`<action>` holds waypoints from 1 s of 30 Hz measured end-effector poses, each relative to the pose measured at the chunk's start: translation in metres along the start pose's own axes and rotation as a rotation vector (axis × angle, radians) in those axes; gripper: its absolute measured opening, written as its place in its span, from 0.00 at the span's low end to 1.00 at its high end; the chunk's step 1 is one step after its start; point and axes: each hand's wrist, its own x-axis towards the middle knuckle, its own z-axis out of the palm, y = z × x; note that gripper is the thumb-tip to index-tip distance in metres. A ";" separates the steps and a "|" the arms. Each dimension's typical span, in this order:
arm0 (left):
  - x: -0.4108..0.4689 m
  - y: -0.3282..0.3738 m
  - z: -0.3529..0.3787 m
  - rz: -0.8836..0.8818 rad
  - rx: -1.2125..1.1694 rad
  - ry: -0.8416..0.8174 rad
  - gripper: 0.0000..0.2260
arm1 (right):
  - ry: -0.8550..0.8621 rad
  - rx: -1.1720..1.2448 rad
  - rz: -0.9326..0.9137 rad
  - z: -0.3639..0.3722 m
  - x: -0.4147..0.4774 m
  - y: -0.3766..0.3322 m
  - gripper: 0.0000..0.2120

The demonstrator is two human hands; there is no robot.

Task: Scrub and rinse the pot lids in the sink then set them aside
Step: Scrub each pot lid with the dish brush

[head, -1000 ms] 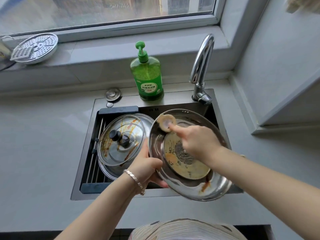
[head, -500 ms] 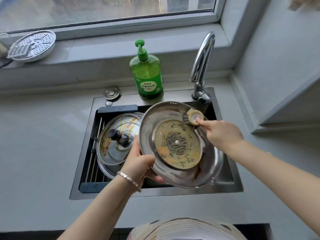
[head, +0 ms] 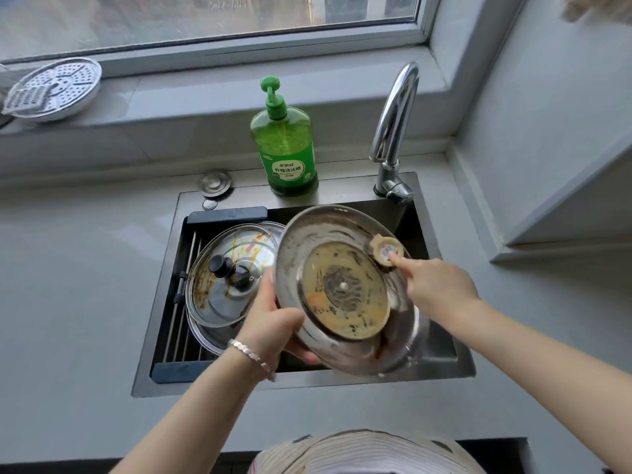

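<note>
Both hands were on the large round stainless-steel lid (head: 294, 244), which I held tilted above the right half of the dark steel sink (head: 444, 366), its greasy underside with a yellow-brown disc at the centre turned up toward me. My left hand (head: 273, 325), a silver bracelet (head: 251, 355) on its wrist, was clamped on the lid's lower-left rim, with the thumb over the edge and the fingers curled round beneath. My right hand (head: 441, 289) reached to the lid's upper-right part, where its straight index fingertip pressed on a small round beige scrubbing pad (head: 384, 248) lying against the metal. The other fingers were curled in. I could not tell whether the thumb also pinched the pad.

In the left half of the sink, two stained glass lids with black knobs (head: 236, 254) lay stacked, one over the other, on a roll-up rack of steel rods (head: 181, 302); brown streaks ran across the upper one.

Behind the sink a green pump bottle of dish soap (head: 285, 145) stood just beside the curved chrome tap (head: 396, 111). A small round metal drain cover (head: 216, 184) sat at the sink's back-left corner. Up on the window sill, far left, lay a perforated round steel steamer plate (head: 61, 85).
</note>
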 end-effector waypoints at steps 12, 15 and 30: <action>0.012 -0.013 -0.008 0.024 -0.246 0.261 0.29 | 0.101 1.048 0.519 0.016 -0.018 0.008 0.28; 0.012 -0.019 0.005 0.039 -0.302 0.263 0.31 | -0.104 1.370 0.609 0.016 -0.007 -0.003 0.21; 0.041 0.018 -0.063 -0.271 0.299 -0.249 0.08 | -0.411 1.189 0.156 -0.028 0.026 0.028 0.09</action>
